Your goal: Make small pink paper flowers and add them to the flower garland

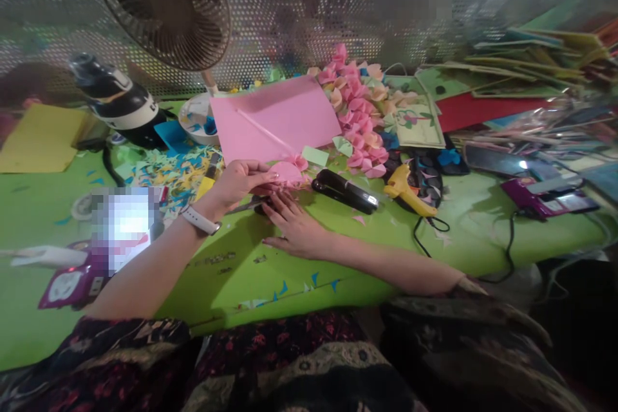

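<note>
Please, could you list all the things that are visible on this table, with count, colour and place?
pink paper piece: one, pink, in the left hand's grip
pink sheet: one, pink, behind the hands
paper flowers: many, pink and cream, right of the sheet
stapler: one, black, right of the hands
glue gun: one, yellow, beside the stapler
fan: one, beige, back left
table: one, green
left hand: holds the paper piece
right hand: flat on the table
</note>
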Demonstrator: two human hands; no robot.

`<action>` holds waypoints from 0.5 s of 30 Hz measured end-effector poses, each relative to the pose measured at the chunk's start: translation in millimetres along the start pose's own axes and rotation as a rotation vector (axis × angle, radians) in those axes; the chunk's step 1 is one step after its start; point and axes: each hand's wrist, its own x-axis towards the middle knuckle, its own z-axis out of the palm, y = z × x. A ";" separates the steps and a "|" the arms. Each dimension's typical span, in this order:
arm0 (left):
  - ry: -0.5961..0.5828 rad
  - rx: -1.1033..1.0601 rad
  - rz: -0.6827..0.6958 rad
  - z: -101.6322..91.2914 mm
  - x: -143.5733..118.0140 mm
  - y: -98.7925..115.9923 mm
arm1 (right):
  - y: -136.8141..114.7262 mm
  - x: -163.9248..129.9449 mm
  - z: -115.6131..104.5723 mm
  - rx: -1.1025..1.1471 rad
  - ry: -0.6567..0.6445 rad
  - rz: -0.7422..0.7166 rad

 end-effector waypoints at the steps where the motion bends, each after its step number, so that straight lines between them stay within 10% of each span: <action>1: 0.000 -0.005 -0.006 0.9 1.4 -0.9 | -2.5 2.7 -0.9 -0.004 0.009 -0.028; 6: -0.022 -0.012 -0.079 7.3 12.3 -6.4 | 16.7 -21.6 -22.8 -0.024 0.233 -0.193; 10: -0.065 -0.035 -0.146 16.6 24.0 -8.5 | 59.9 -45.0 -45.6 -0.100 0.515 0.123; 15: -0.124 0.020 -0.188 21.3 36.3 -11.9 | 103.7 -50.7 -50.8 0.006 0.360 0.391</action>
